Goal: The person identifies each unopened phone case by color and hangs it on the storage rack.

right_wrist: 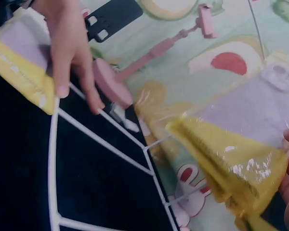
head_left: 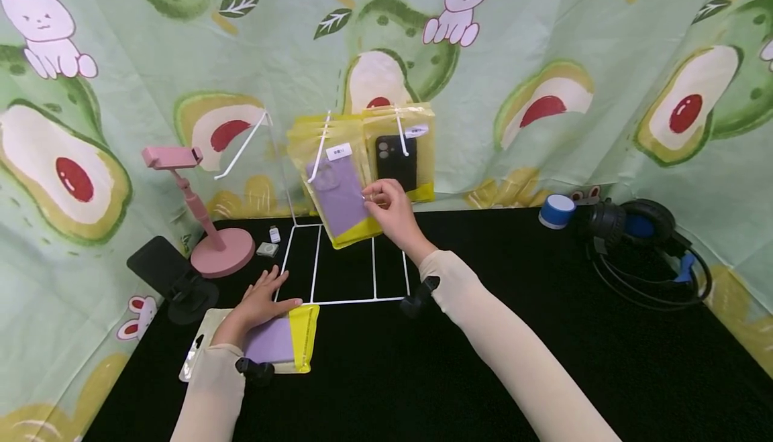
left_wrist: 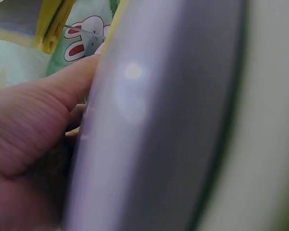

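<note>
My left hand (head_left: 260,304) lies over a bagged purple phone case (head_left: 270,341) with a yellow end, at the front left. Its outstretched fingers and thumb reach the front left corner of a white wire rack (head_left: 341,302). Another bagged purple phone case (head_left: 338,194) hangs in front of several yellow bags on the rack's middle hook (head_left: 320,147). With thumb and forefinger my right hand (head_left: 392,210) pinches this bag's right edge. Behind that hand, a bagged black phone case (head_left: 396,160) hangs from the right hook. The left hook (head_left: 241,147) is bare.
To the left stand a pink phone stand (head_left: 222,251) and a black folding stand (head_left: 172,281). Two small white items, one a little box (head_left: 267,249), lie beside the rack. A blue-and-white round tub (head_left: 557,211) and black headphones (head_left: 646,227) are on the right. A patterned curtain (head_left: 543,13) hangs behind.
</note>
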Available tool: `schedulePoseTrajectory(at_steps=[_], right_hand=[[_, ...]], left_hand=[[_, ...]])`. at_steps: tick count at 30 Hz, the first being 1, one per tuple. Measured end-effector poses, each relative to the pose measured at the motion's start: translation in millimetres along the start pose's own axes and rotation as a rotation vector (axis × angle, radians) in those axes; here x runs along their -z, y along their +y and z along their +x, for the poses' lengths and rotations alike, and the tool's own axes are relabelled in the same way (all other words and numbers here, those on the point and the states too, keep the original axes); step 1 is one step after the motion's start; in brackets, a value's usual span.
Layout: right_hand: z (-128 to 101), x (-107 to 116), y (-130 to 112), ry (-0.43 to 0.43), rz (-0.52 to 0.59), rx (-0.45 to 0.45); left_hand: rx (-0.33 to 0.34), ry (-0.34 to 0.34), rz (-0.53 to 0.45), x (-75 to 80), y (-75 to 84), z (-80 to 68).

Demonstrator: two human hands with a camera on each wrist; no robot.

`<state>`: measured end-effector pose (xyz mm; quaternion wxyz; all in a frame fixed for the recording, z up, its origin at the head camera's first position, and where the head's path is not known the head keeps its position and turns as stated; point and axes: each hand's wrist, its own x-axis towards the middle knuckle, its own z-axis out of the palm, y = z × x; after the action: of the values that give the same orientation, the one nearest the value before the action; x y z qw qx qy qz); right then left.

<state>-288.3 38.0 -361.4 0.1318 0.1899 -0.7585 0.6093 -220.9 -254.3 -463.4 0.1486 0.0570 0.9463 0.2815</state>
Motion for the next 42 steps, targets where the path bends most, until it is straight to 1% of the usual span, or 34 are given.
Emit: schedulePoseTrajectory(at_steps=[2,6,13,16,17,20,23,26,29,34,36,39,42], right_hand=[[-4.7,2.5,5.1,-0.036,0.018,0.003],[-13.1,8.7,16.8,-0.087,0.009,-0.001],[-27.1,22.6,38.8,-0.177,-0.005,-0.067],[-37.7,31.9,31.6,-0.203,-0.024,-0.110],[-40.6,34.9,34.4,-0.214,-0.038,-0.121],[-50.8,44.1,43.6,-0.260,-0.094,-0.165],[-59.8,51.0,65.1,-0.326,-0.166,-0.183],[-72.0,57.1,67.8,-0.405,-0.248,-0.194],[-82.7,60.2,69.6,-0.482,-0.338,-0.186],[-94.8,59.7,76.2,-0.597,-0.471,-0.247],[-97.9,58.1,78.6,-0.628,-0.514,-0.264],[-101.6,55.0,80.8,-0.667,-0.606,-0.247],[-104.5,52.6,82.8,-0.685,-0.690,-0.212]], left_hand=[[0.005,0.004,0.003,-0.3,-0.1,0.5],[0.002,0.011,0.005,-0.7,-0.3,2.0],[0.003,0.007,0.003,-2.5,-0.1,1.4],[0.005,0.008,0.004,-3.8,0.3,0.9],[0.006,0.009,0.005,-4.2,0.5,0.7],[0.006,0.010,0.008,-5.0,0.9,0.6],[0.007,0.007,0.007,-4.1,1.2,0.2],[0.012,0.003,0.006,-2.2,0.9,-0.4],[0.015,0.002,0.011,-0.4,0.8,-1.5],[0.016,0.003,0.012,1.8,1.8,-3.2],[0.014,0.003,0.015,1.9,2.0,-3.2],[0.009,0.001,0.015,1.3,1.5,-2.7],[0.002,0.002,0.013,0.7,0.9,-1.9]])
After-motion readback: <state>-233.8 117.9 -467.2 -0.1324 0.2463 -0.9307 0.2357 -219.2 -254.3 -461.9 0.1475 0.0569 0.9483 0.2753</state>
